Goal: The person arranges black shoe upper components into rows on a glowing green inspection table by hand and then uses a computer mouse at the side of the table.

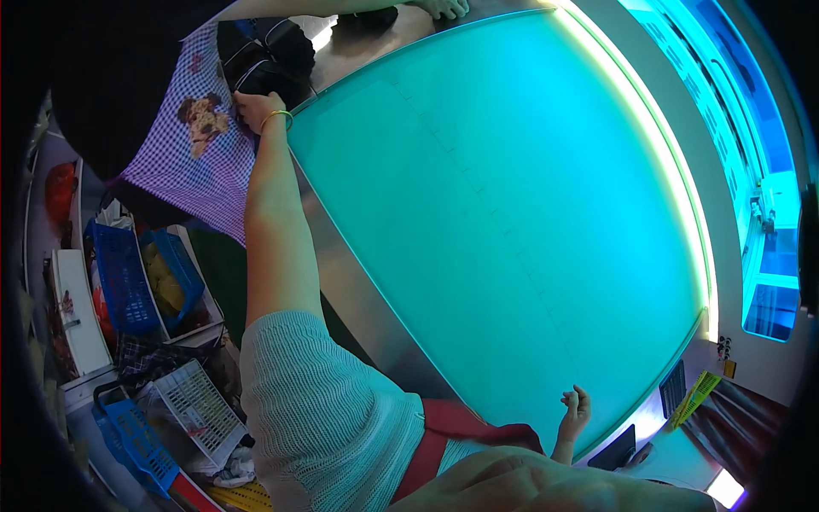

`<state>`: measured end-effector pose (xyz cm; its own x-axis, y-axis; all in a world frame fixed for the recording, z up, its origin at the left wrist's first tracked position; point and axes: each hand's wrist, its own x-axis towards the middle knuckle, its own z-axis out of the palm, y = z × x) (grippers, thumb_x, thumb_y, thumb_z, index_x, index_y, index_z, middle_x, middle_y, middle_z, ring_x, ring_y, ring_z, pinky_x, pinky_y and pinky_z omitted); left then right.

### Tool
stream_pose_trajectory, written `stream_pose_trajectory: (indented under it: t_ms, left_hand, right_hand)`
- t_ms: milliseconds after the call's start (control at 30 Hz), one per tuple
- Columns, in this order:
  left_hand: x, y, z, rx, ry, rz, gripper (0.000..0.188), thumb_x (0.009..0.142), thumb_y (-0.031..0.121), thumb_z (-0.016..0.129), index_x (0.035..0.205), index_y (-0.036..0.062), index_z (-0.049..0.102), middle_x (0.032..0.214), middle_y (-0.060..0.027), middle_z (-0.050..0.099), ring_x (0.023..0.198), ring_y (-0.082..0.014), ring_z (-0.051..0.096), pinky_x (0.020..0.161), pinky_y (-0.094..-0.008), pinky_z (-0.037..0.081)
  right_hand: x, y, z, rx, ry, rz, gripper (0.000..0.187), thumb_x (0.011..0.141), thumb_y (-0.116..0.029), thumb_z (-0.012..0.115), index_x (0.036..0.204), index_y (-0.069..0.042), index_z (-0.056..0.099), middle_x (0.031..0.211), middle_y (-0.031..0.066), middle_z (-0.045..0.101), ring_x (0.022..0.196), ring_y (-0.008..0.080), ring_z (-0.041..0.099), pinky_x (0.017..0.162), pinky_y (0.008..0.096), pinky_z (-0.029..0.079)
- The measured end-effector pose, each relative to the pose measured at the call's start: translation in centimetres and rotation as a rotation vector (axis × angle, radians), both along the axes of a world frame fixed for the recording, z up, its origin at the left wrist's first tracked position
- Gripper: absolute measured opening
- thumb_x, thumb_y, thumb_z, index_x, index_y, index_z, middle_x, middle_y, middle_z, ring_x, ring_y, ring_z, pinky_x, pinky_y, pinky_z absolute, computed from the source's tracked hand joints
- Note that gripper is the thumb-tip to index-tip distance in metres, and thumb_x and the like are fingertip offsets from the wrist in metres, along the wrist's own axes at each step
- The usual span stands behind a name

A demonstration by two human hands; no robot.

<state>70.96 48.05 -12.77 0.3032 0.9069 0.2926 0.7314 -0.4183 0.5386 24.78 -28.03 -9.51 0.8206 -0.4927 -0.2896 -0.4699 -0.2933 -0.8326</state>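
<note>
My left arm reaches to the far left, a short knitted sleeve (307, 375) on its upper part and a bracelet (277, 113) round the wrist. My left hand (259, 112) is at a dark, shiny heap (271, 64), closed beside a purple checked apron (183, 141). What its fingers hold, if anything, is hidden. My right hand (576, 408) is at the lower right, over the near edge of a large turquoise tabletop (495, 205). It holds nothing; its fingers are loosely bent and apart. A red strap (465, 422) crosses my clothing.
Another person, in the checked apron, stands at the far left; a hand (448, 7) rests by the table's far edge. Shelves at left hold blue baskets (128, 277) and a white basket (200, 410). A bright strip (661, 145) borders the right side. A yellow object (694, 399) stands lower right.
</note>
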Motion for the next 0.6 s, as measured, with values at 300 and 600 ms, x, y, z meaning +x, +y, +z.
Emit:
stream_pose_trajectory:
  t_ms: [300,600]
  left_hand:
    - [-13.4,-13.9,1.3,-0.132,-0.236,-0.658,0.067,0.07,0.017,0.077,0.128,-0.001,0.051,0.125,-0.0237,0.055,0.117,-0.037,0.054,0.1,-0.0448,0.044]
    - [-26.0,-38.9,4.8,-0.451,0.009,-1.204,0.072,0.071,0.016,0.083,0.132,0.0038,0.047,0.119,-0.0171,0.057,0.111,-0.0314,0.058,0.096,-0.0406,0.047]
  right_hand:
    - [12.4,12.3,2.2,-0.155,-0.23,0.617,0.039,0.082,-0.006,0.076,0.118,-0.004,0.064,0.104,0.014,0.07,0.093,0.0273,0.069,0.082,0.0364,0.053]
    - [19.1,19.8,1.7,-0.116,-0.264,0.585,0.116,0.065,-0.053,0.086,0.149,-0.001,0.027,0.149,0.0254,0.039,0.136,0.0398,0.041,0.108,0.0463,0.04]
